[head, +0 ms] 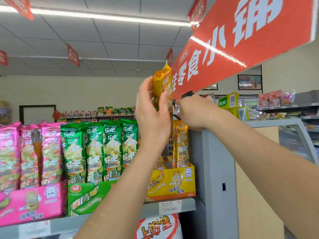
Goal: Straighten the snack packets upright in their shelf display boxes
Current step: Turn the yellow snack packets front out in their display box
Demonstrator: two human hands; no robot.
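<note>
A tall yellow snack packet is held up above the yellow display box on the top shelf. My left hand grips the packet's lower half, thumb across its front. Just right of the packet, my right hand reaches over the box with its fingers curled; what they touch is hidden. More yellow packets stand upright in the right part of the box. Green packets stand in a green box, and pink packets in a pink box.
A grey shelf post stands right of the yellow box. A red hanging sign runs overhead, close to the raised packet. The shelf edge carries a price tag. A red-and-white bag sits on the shelf below.
</note>
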